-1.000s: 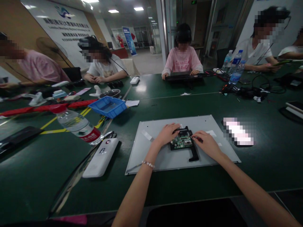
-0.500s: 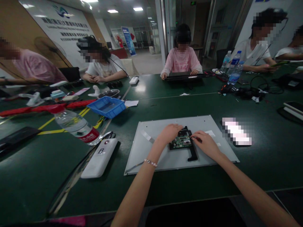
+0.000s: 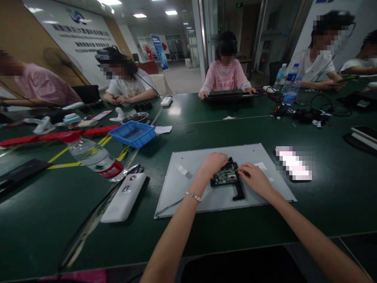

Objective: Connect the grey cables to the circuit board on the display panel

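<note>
A green circuit board point(image 3: 224, 178) sits in a black plastic frame point(image 3: 239, 192) on a pale grey panel point(image 3: 188, 196). My left hand point(image 3: 217, 162) bends over the upper left of the frame, its fingers held together and its fingertips partly hidden. At the right edge of the board, my right hand point(image 3: 253, 176) has thumb and forefinger pinched; whatever lies between them is too small to make out. Strips of clear tape point(image 3: 183, 170) stick to the panel on the left, and a white patch point(image 3: 260, 166) shows beside my right hand.
Left of the panel are a white power bank point(image 3: 125, 197), a tilted water bottle point(image 3: 96, 158) and a blue tray point(image 3: 133, 133). A lit phone point(image 3: 293, 164) lies to the right. Across the green table, a person point(image 3: 226, 74) handles a dark flat panel; bottles point(image 3: 292, 84) stand nearby.
My left wrist and forearm have shifted right and turned slightly, while the fingers stay over the frame. My right hand has barely moved at the board's edge.
</note>
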Tool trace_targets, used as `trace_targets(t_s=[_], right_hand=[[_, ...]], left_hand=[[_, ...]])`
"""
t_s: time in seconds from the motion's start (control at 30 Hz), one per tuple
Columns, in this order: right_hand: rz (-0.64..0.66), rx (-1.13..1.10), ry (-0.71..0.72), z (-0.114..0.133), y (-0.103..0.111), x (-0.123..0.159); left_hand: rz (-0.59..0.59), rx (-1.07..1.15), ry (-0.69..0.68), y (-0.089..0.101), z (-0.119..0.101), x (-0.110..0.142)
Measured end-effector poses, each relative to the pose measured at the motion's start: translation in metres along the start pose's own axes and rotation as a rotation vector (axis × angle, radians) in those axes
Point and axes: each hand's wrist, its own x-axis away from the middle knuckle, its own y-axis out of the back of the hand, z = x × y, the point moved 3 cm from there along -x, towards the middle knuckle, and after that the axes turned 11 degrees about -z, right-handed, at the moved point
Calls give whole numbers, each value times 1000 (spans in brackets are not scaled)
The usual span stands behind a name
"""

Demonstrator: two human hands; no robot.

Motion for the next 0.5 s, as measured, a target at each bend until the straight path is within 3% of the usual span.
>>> trace_targets(t_s=[0.27,0.5], right_hand=[[9,-1,-5,3,2,0],[25,10,-3,1,1,-1]], left_hand=[[11,-67,75,1,-3,-13],[-6,-88,83,-6,-5,-9]])
